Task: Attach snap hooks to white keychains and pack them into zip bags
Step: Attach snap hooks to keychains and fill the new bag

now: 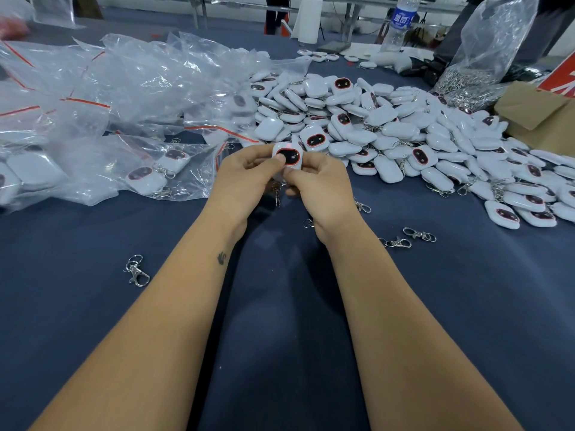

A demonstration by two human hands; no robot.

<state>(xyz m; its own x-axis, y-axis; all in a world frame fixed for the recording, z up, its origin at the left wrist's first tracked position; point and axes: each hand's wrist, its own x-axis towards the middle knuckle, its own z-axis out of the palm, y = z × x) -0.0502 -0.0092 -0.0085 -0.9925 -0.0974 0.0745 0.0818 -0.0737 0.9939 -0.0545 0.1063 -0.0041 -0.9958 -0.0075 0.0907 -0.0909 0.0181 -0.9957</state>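
Head view: your left hand (pixel 245 178) and right hand (pixel 314 185) both pinch one white keychain (pixel 287 157) above the tabletop (pixel 280 306), hook dangling below; some zip bags (pixel 146 172) filled — big pile (pixel 389 135) left.

Matt dark-blue cloth covers the surface (pixel 93 306); heaped white keychains (pixel 389 126) show smooth glossy plastic shells with dark shiny faces; loose snap hooks (pixel 137 272) gleam in polished silver metal; crinkled zip bags (pixel 109 88) are clear glossy film; cardboard box (pixel 535 110), dull brown
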